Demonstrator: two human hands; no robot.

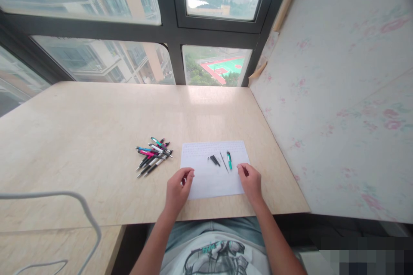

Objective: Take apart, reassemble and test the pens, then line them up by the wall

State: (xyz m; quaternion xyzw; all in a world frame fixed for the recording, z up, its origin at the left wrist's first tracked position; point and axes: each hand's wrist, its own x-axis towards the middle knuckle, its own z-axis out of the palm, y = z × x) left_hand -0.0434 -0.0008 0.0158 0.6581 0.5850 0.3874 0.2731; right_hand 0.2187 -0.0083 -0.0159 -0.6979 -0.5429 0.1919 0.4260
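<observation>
A sheet of paper with faint handwriting along its top lies in front of me. On it are a green pen barrel with a black clip, a thin dark pen refill and some short black pen parts. My left hand rests over the sheet's left edge, fingers curled and thumb against the index finger. Over the right edge is my right hand, curled in the same way, nearest to the green barrel. Nothing shows in either hand.
Left of the paper, a loose pile of several click pens lies on the beige tabletop. A grey cable loops at the lower left. A papered wall borders the right side, and dark-framed windows stand behind.
</observation>
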